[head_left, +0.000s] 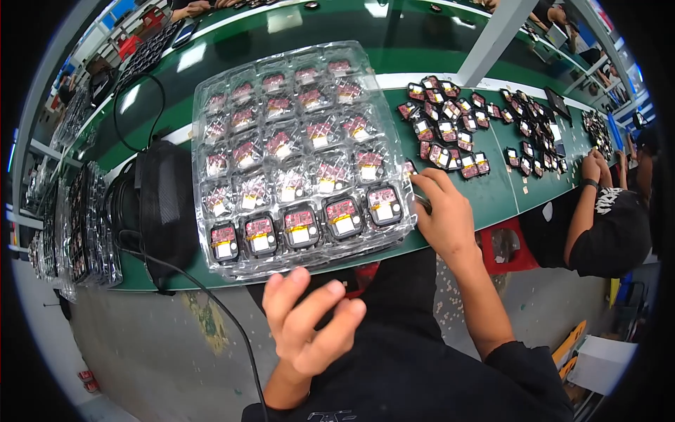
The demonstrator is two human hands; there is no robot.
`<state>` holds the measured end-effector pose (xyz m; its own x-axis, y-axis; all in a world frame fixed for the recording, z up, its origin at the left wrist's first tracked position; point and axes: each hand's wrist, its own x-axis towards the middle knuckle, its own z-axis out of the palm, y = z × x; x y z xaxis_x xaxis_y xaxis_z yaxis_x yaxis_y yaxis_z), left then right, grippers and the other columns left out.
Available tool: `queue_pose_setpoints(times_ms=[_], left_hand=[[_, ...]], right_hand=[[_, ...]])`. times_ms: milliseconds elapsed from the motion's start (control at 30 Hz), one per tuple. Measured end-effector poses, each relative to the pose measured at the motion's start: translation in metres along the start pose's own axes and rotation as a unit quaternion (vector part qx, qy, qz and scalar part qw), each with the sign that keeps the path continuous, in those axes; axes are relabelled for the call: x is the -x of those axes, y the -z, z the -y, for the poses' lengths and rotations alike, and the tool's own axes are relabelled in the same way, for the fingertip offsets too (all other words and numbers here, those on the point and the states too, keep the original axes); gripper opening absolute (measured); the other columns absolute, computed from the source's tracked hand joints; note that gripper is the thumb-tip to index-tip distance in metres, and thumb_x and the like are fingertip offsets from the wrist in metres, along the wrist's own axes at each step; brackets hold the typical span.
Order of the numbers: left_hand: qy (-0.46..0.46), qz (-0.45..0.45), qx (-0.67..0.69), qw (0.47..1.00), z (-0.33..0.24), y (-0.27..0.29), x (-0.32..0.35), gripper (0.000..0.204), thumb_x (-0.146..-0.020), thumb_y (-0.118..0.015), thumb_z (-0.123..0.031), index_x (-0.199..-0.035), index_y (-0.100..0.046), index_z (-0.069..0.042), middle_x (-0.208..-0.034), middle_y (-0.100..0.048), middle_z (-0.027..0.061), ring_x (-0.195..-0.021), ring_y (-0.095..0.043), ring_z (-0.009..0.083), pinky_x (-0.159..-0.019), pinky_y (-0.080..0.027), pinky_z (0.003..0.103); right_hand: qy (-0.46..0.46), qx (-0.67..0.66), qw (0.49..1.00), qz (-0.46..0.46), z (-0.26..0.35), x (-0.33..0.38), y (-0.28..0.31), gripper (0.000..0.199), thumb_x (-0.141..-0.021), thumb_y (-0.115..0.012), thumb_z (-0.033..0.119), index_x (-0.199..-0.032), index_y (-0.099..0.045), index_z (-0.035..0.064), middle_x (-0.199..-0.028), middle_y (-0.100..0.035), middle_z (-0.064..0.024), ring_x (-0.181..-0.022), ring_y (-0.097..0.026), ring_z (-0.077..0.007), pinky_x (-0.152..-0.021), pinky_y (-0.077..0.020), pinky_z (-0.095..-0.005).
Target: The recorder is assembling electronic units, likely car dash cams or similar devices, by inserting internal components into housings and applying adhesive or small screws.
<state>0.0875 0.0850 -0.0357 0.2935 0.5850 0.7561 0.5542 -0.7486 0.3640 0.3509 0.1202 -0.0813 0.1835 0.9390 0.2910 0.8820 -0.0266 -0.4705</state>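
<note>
A stack of clear plastic trays (281, 264) sits on the green bench in front of me. Small black-cased devices (301, 225) with red boards and white labels fill the front row of pockets. Clear plastic glints over similar devices in the rows behind. My left hand (306, 323) is raised just short of the stack's near edge, fingers apart and holding nothing. At the right edge of the stack, my right hand (446, 214) has its fingers curled, with a bit of something dark showing under them. What it grips is mostly hidden.
Loose devices (446, 126) lie piled on the bench to the right, with more piles beyond. A black bag (165, 204) stands left of the trays, near more stacked trays (84, 225). A black cable (225, 309) hangs down beside me. A co-worker (608, 225) sits at the right.
</note>
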Motion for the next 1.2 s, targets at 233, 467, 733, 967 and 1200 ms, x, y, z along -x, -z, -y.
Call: queue_pose_setpoints(times_ms=[233, 467, 733, 967, 1200], left_hand=[[0.032, -0.005, 0.173, 0.984, -0.008, -0.014, 0.008, 0.023, -0.082, -0.075, 0.002, -0.099, -0.074, -0.014, -0.1, -0.069, 0.0054, -0.101, -0.069, 0.0312, -0.091, -0.058, 0.049], [0.5, 0.154, 0.684, 0.508, -0.026, -0.023, 0.029, 0.036, -0.103, -0.058, -0.008, -0.137, -0.053, 0.004, -0.12, -0.066, 0.0213, -0.102, -0.07, 0.029, -0.084, -0.058, 0.038], [0.389, 0.297, 0.801, 0.344, -0.003, -0.035, 0.069, 0.078, -0.102, -0.05, -0.063, -0.135, -0.056, 0.007, -0.129, -0.058, 0.0131, -0.105, -0.059, 0.0165, -0.088, -0.051, 0.031], [0.418, 0.297, 0.774, 0.372, 0.008, -0.024, 0.055, 0.085, -0.093, -0.069, -0.061, -0.134, -0.058, 0.013, -0.134, -0.054, 0.0233, -0.122, -0.055, 0.0264, -0.102, -0.046, 0.038], [0.445, 0.2, 0.798, 0.353, 0.006, -0.017, 0.055, 0.067, -0.091, -0.08, -0.027, -0.141, -0.054, 0.01, -0.131, -0.057, 0.0146, -0.118, -0.061, 0.0211, -0.101, -0.049, 0.034]], right_hand=[[-0.032, 0.05, 0.998, 0.0, -0.001, 0.016, 0.005, 0.027, -0.085, -0.081, 0.023, -0.103, -0.068, 0.0087, -0.111, -0.066, -0.006, -0.073, -0.069, -0.0379, -0.066, -0.0548, -0.0485], [0.098, -0.196, 0.975, -0.039, 0.034, 0.046, 0.074, 0.032, -0.071, -0.09, 0.008, -0.094, -0.069, 0.0036, -0.116, -0.073, -0.0171, -0.073, -0.074, -0.025, -0.064, -0.0584, -0.0288], [0.353, -0.187, 0.893, 0.208, 0.062, 0.043, 0.08, 0.014, -0.081, -0.078, 0.011, -0.092, -0.07, 0.0114, -0.121, -0.075, -0.0049, -0.059, -0.065, -0.0077, -0.045, -0.0481, -0.0212], [0.397, -0.183, 0.875, 0.208, 0.067, 0.044, 0.077, 0.017, -0.08, -0.077, 0.009, -0.096, -0.071, 0.0131, -0.122, -0.075, -0.0036, -0.052, -0.057, -0.0057, -0.042, -0.0442, -0.0196], [0.159, -0.28, 0.912, 0.253, 0.074, 0.047, 0.074, 0.039, -0.082, -0.083, 0.009, -0.115, -0.062, 0.0066, -0.127, -0.057, -0.0134, -0.083, -0.07, -0.0262, -0.059, -0.0592, -0.034]])
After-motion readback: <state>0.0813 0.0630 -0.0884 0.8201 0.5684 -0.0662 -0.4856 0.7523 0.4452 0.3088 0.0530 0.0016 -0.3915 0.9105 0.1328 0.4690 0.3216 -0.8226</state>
